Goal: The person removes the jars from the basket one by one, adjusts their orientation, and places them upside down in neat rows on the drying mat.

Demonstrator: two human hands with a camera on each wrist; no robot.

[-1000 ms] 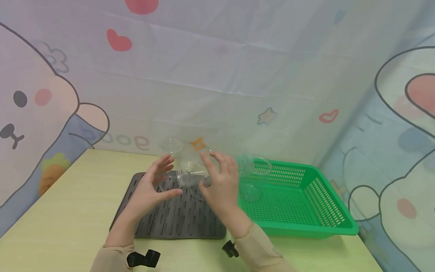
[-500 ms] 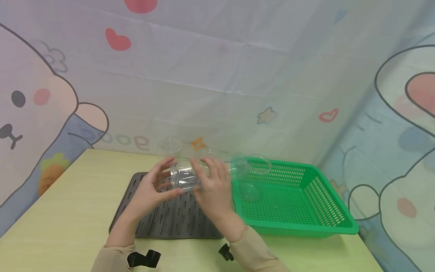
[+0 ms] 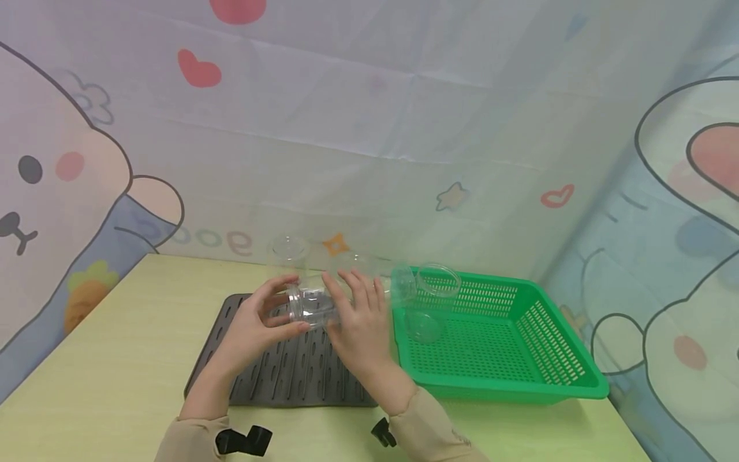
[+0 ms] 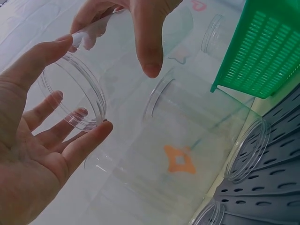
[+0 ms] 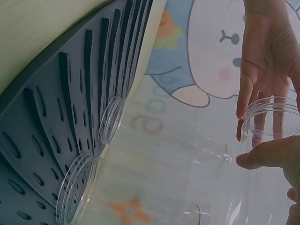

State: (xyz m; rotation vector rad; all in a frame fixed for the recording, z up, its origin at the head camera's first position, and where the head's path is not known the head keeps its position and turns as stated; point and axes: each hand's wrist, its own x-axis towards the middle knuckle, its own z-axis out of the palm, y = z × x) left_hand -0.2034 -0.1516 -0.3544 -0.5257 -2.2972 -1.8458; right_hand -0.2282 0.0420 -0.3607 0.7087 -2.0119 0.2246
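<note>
A clear plastic jar (image 3: pixel 314 304) lies sideways in the air above the dark grey mat, its threaded mouth pointing left. My left hand (image 3: pixel 247 328) holds the mouth end; in the left wrist view its thumb and fingers (image 4: pixel 94 140) touch round the rim. Curved over the jar's body, my right hand (image 3: pixel 364 328) grips it with thumb and fingers. The right wrist view shows the jar's threaded neck (image 5: pixel 267 112) between both hands. The closed end reaches over the green basket's left side.
Two clear jars stand mouth down at the back of the slotted mat (image 3: pixel 277 378), one showing its base (image 3: pixel 288 246). Right of the mat is the green basket (image 3: pixel 508 390); another clear jar (image 3: pixel 434 309) stands mouth up inside it. A printed cloth (image 3: pixel 369 128) hangs behind the table.
The right hand has moved left with the jar, bringing its mouth into the left hand. The left hand has gone from being apart from the jar to holding its rim.
</note>
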